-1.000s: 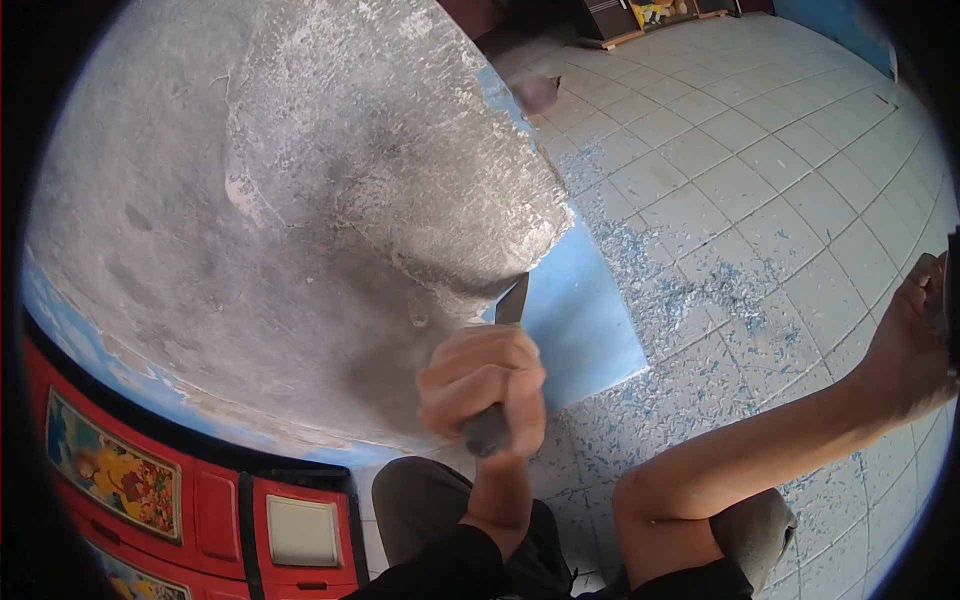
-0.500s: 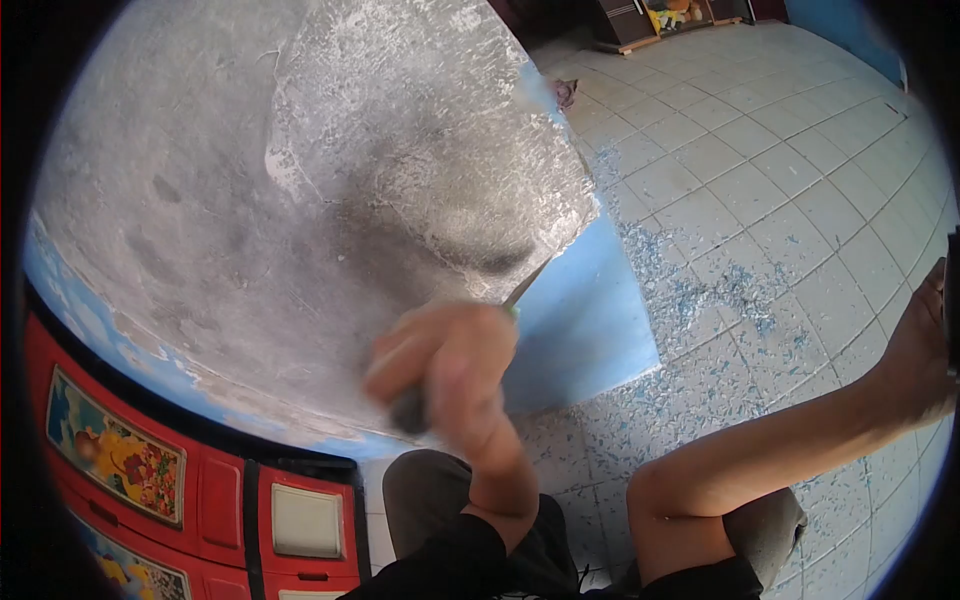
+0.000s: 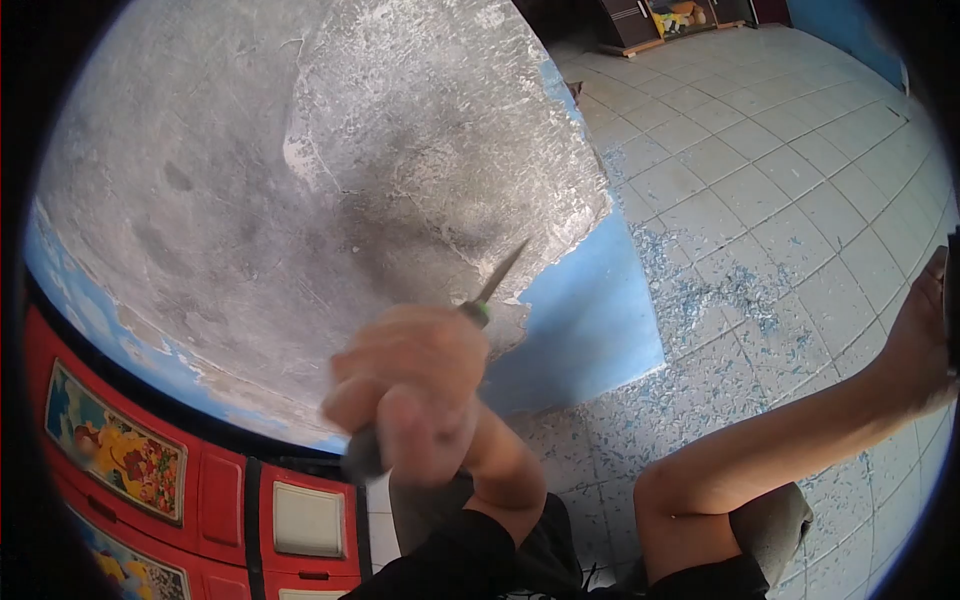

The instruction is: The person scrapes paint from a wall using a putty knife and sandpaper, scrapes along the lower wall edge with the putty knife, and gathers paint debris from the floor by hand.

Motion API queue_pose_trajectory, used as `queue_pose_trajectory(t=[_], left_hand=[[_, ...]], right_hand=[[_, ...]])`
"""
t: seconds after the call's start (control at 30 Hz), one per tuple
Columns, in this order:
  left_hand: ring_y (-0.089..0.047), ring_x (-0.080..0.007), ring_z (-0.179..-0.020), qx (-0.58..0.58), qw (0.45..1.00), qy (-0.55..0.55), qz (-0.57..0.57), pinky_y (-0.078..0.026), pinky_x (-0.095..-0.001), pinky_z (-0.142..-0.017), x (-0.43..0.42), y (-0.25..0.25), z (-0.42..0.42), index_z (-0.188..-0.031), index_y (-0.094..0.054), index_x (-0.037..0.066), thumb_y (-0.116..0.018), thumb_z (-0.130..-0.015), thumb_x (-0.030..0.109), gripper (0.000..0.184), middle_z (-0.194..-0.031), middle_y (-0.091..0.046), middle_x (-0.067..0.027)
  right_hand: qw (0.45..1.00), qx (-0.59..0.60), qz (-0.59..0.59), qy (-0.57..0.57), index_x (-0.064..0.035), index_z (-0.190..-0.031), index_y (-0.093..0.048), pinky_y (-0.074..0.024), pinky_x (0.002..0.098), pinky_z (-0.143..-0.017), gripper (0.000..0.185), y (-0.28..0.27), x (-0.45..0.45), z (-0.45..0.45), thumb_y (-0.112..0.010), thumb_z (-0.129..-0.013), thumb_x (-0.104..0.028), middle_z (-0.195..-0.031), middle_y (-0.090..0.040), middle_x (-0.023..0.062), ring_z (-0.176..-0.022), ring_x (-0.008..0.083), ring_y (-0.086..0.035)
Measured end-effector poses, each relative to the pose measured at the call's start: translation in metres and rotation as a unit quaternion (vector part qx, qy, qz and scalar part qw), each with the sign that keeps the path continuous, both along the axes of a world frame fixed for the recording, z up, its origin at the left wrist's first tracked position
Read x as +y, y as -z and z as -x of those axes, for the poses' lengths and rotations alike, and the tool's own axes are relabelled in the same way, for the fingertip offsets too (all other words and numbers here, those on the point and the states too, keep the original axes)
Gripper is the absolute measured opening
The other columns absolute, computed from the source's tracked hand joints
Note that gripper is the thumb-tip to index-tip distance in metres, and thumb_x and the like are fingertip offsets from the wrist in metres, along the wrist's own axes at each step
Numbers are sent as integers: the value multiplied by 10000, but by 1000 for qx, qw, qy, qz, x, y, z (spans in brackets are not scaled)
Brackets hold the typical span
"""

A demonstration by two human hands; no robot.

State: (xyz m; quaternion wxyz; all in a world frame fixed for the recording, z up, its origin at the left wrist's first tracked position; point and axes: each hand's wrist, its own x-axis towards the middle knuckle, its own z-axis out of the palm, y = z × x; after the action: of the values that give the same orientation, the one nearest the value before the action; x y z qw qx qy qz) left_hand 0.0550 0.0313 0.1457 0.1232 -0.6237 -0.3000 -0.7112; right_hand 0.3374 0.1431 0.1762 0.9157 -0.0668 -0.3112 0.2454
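Note:
My left hand (image 3: 415,385), slightly blurred, is closed around the handle of a knife (image 3: 502,275). Its narrow pointed blade tilts up and to the right, and the dark butt of the handle sticks out below my fist. The blade is in front of the wall (image 3: 350,200), whose grey plaster is bare beside a remaining patch of blue paint (image 3: 590,310). I cannot tell whether the tip touches the wall. At the right edge, my right hand (image 3: 918,335) has its fingers against a dark object (image 3: 953,300), which is mostly cut off by the frame.
Blue and white paint flakes (image 3: 735,295) lie scattered over the tiled floor (image 3: 800,200). A red cabinet (image 3: 220,500) with picture panels stands at the lower left. Dark furniture (image 3: 627,25) is at the far back. My bent knee (image 3: 775,535) shows at the bottom.
My left hand and the knife have moved left and slightly down, drawing the blade away from the blue paint's upper edge. The right hand stays about where it was.

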Motion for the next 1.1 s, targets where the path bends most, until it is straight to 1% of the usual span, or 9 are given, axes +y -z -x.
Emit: queue_pose_trajectory(t=[0.13,0.27,0.53,0.6,0.63,0.8,0.93,1.03,1.1], left_hand=[[-416,-63,-437,71,993,-89,21,-331,-201,-403,71,62,-10,-644,-455,53,-534,-735,70,121,-508,-445,25],[-387,-62,-401,46,997,-40,42,-316,-193,-391,70,62,-9,-645,-473,51,-557,-713,27,111,-451,-418,35],[-387,-108,-373,-68,969,-231,44,-298,-242,-319,22,34,10,-517,-372,79,-416,-746,107,235,-425,-386,-34],[-555,-116,-625,13,996,19,92,-430,-246,-532,20,29,2,-661,-490,111,-553,-688,69,81,-637,-528,3],[-555,-116,-625,13,996,11,92,-430,-246,-532,16,31,3,-661,-490,111,-553,-688,69,81,-637,-528,3],[-519,-103,-599,-307,890,319,109,-414,-229,-592,-1,51,13,-559,-446,41,-515,-712,45,168,-649,-535,-48],[-522,-125,-703,-353,854,299,237,-416,-264,-680,-14,68,21,-561,-459,22,-492,-747,67,194,-745,-558,-91],[-516,-164,-817,-296,902,277,150,-416,-304,-692,0,68,7,-637,-525,14,-491,-778,117,178,-994,-540,-146],[-491,-193,-927,-452,827,297,152,-397,-319,-747,2,65,-4,-657,-562,2,-496,-784,130,192,-1146,-452,-177]], right_hand=[[997,33,-12,-76,-271,-1189,-432,-421,101,-485,493,-14,-16,14,-586,-720,-283,-884,-532,-89,-575,4,-505],[986,-146,-76,-40,-209,-1140,-474,-391,109,-503,446,-1,-4,3,-579,-719,-312,-889,-503,-62,-610,3,-479],[992,28,119,38,-141,-890,-547,-350,169,-546,307,6,15,25,-623,-680,-352,-807,-510,-49,-658,54,-486],[994,5,107,11,-130,-869,-552,-347,175,-546,308,13,20,20,-625,-680,-361,-796,-513,-42,-669,54,-481],[996,-6,87,-19,-124,-858,-555,-344,179,-542,310,14,20,20,-626,-680,-367,-789,-516,-38,-677,55,-478],[994,-72,36,-71,17,-992,-520,-393,226,-682,298,10,25,55,-561,-777,-185,-951,-535,135,-778,104,-496],[850,-452,64,-263,-22,-875,-572,-366,165,-489,189,-12,14,114,-623,-732,-135,-784,-575,50,-548,39,-491],[700,-611,65,-363,-37,-829,-581,-358,161,-434,170,-16,-4,157,-657,-677,-46,-711,-581,11,-483,31,-478],[661,-652,42,-369,-42,-807,-585,-368,164,-445,168,-3,-12,179,-664,-659,-25,-712,-584,10,-492,35,-484]])
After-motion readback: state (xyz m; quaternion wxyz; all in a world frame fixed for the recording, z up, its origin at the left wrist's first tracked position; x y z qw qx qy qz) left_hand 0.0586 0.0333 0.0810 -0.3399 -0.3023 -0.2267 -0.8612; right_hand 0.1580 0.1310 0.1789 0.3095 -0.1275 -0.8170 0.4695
